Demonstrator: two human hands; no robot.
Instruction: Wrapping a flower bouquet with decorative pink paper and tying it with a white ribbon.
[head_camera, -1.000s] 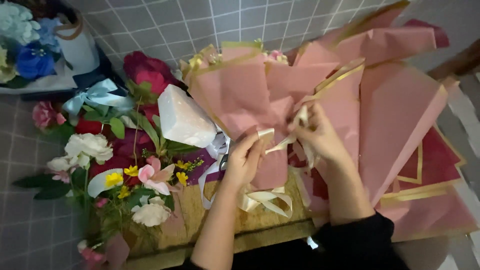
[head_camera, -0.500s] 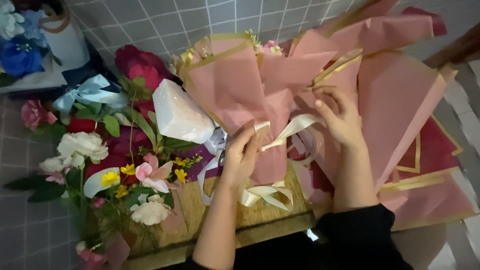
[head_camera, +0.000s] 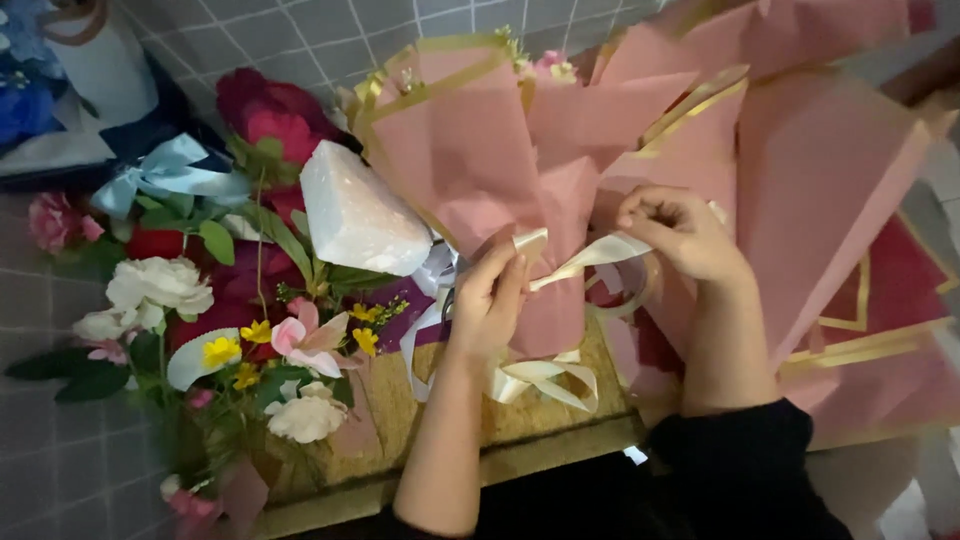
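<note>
My left hand (head_camera: 492, 300) is pressed against the narrow waist of the pink wrapped bouquet (head_camera: 520, 170), with the fingers closed and pinching one end of the cream ribbon (head_camera: 590, 258). My right hand (head_camera: 680, 232) is a little to the right and slightly higher, also closed, and it grips the other part of the same ribbon. The two hands are apart, and the ribbon goes tight between them across the front of the paper. One small end of the ribbon stands up just above my left fingers. Below my left hand, more loops of the cream ribbon (head_camera: 540, 378) hang down over the wooden board (head_camera: 420, 400) on which the bouquet lies.

The bouquet is in the middle of the view, its open top pointing away from me, and the pink paper has gold edges. Small pale flowers show at the top opening. To the right, more pink wrapping sheets (head_camera: 830, 180) with gold borders lie spread, and a dark red sheet (head_camera: 900, 280) is under them.

Just left of the bouquet there is a white foam block (head_camera: 355, 215), tilted. Further left lie loose artificial flowers: a white peony (head_camera: 158, 285), small yellow blossoms (head_camera: 222, 352), dark red roses (head_camera: 270, 115) and a light blue bow (head_camera: 165, 178). The floor under all is grey tile (head_camera: 60, 470). My right sleeve (head_camera: 740, 470) is black.
</note>
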